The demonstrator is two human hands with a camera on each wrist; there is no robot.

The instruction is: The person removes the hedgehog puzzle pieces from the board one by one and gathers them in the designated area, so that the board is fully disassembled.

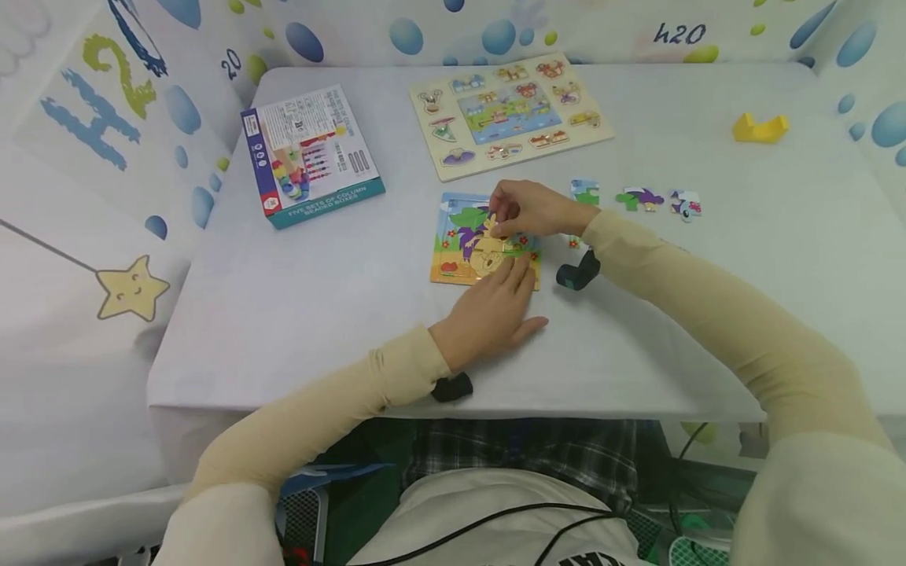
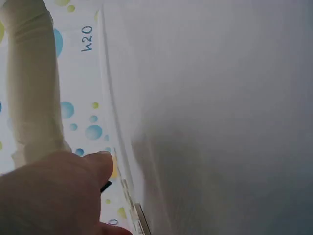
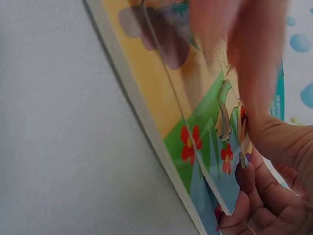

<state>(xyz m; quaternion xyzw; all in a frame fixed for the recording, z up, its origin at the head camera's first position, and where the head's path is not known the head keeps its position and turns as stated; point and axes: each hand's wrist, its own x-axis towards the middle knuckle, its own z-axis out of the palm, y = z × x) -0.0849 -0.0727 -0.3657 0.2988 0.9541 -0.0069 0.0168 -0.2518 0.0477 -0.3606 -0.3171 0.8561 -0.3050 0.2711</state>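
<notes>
A picture jigsaw puzzle in a shallow tray (image 1: 443,263) lies on the white table, showing a yellow figure with purple and green parts. The left hand (image 1: 488,310) rests on the tray's lower right part with its fingers extended. Above it, the right hand (image 1: 527,208) pinches a puzzle piece (image 3: 243,134) at the upper middle of the picture, its fingers curled. That piece stands tilted up from the board in the right wrist view, partly covered by fingers. Loose jigsaw pieces (image 1: 640,199) lie to the right, one partly behind the right forearm. The left wrist view shows mostly bare tablecloth.
A wooden peg puzzle board (image 1: 425,137) lies behind the tray. At the back left is a boxed bead toy (image 1: 325,192). A yellow curved block (image 1: 760,130) sits at the back right. Black wrist devices (image 1: 579,271) hang beneath the wrists.
</notes>
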